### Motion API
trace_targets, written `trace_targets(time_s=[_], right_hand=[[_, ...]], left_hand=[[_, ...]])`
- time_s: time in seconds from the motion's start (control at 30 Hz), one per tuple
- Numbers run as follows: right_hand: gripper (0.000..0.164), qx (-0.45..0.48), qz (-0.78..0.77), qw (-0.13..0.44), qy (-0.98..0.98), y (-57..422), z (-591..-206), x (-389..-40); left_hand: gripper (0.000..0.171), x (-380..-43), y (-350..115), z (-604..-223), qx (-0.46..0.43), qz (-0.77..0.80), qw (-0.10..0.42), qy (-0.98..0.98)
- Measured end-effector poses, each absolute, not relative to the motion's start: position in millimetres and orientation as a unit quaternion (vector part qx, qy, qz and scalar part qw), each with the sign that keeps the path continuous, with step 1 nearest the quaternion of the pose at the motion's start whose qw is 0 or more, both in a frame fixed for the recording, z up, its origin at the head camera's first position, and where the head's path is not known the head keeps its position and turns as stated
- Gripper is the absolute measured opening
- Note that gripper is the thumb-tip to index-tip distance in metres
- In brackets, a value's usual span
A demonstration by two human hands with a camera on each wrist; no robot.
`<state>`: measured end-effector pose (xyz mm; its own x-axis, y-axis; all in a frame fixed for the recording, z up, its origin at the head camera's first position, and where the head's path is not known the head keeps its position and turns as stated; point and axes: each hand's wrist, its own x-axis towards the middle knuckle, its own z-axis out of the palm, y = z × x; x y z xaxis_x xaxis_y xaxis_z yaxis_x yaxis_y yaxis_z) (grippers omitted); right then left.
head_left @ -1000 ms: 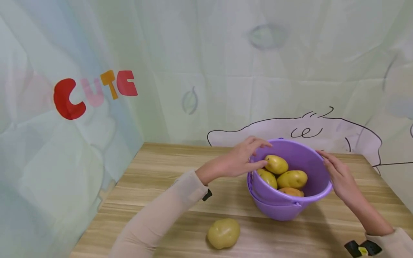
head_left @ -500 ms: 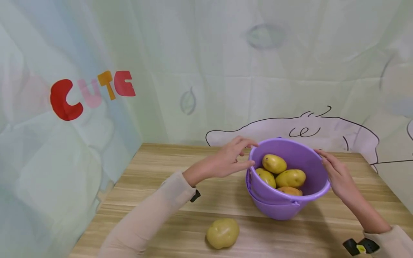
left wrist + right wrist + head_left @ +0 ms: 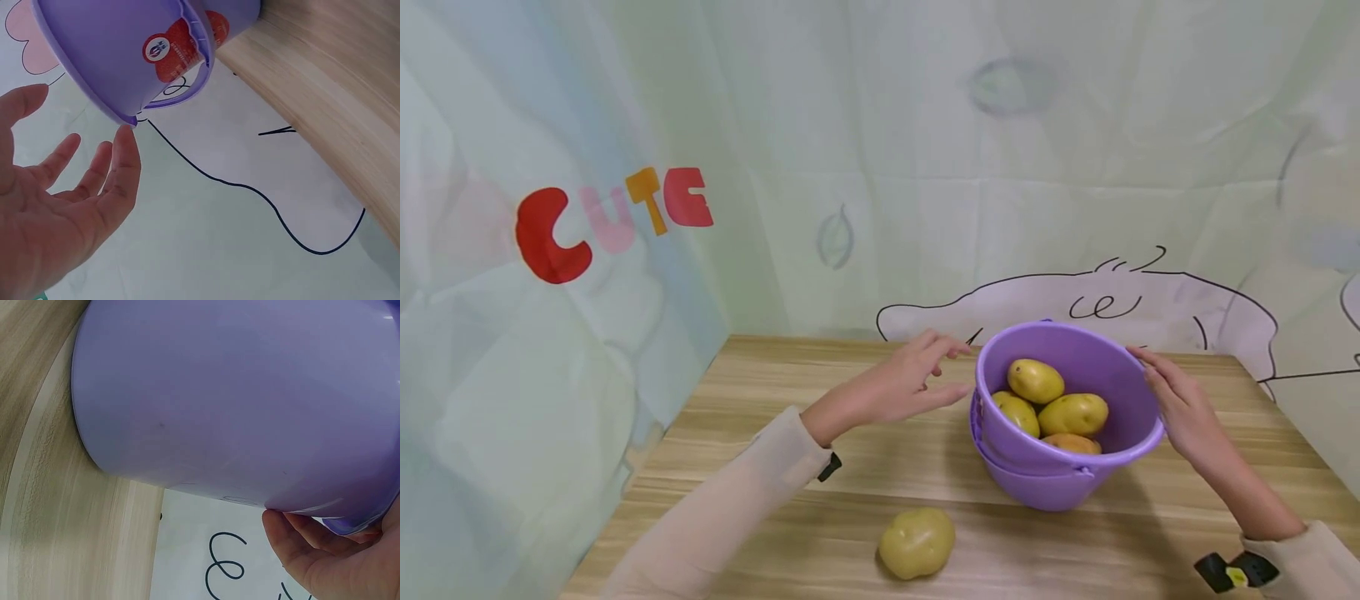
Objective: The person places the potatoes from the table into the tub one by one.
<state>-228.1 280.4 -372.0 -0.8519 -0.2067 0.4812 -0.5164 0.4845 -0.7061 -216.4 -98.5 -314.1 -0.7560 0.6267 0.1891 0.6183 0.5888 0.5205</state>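
A purple bucket stands on the table at the right, its handle folded down along its side. Inside lie several yellow potatoes. My left hand hovers just left of the bucket's rim, holding nothing, with fingers and thumb spread. In the left wrist view, this hand has its fingertips close to the rim and a red label shows on the bucket. My right hand rests its extended fingers against the bucket's right side at the rim; the right wrist view shows the fingers touching the wall.
One more potato lies on the wooden table, in front of the bucket and to its left. A printed fabric backdrop with the letters CUTE hangs behind and along the left of the table.
My left hand has drawn back leftward from over the bucket's opening to outside its rim. My right hand stays at the bucket's right side; the lone potato has not moved.
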Motion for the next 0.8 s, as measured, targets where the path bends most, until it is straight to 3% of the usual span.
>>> trace_targets(time_s=[0.5,0.8], right_hand=[[0.042,0.203,0.457,0.155,-0.852,282.8,-371.0,-227.9],[0.042,0.203,0.453,0.153,-0.855,281.5,-370.0,-227.7]], left_hand=[[0.048,-199.9,-113.7,-332.1,0.348,0.264,0.038,0.899],[0.060,-183.4,-118.3,-346.7,0.347,0.228,0.077,0.906]])
